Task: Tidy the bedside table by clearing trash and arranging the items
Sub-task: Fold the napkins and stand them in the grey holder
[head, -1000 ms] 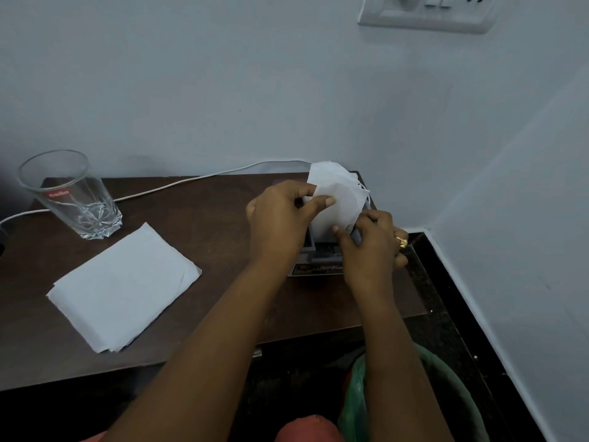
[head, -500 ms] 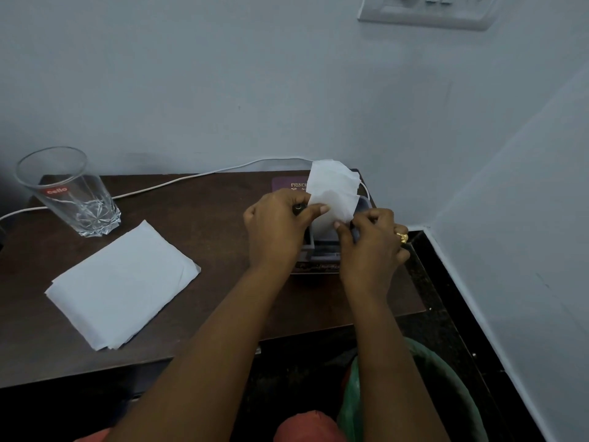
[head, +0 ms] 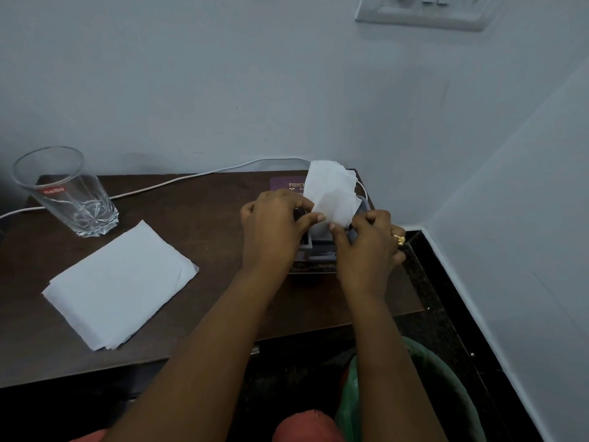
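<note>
A white tissue bundle (head: 333,193) stands up out of a small grey holder (head: 318,253) at the right end of the dark wooden bedside table (head: 204,224). My left hand (head: 274,228) pinches the bundle's lower left edge with thumb and fingers. My right hand (head: 371,244), wearing a gold ring, pinches its lower right edge. The holder sits on a purple book (head: 283,183), mostly hidden by my hands. A flat stack of white tissues (head: 121,285) lies on the table's left part.
An empty clear glass (head: 67,193) stands at the back left. A white cable (head: 178,183) runs along the table's back edge. A green-lined bin (head: 446,387) sits on the floor below the table's right end. A switch plate (head: 424,11) is on the wall.
Both hands have kept their pinch on the tissue bundle and pushed it lower into the holder; the purple book's cover has come into sight behind my left hand.
</note>
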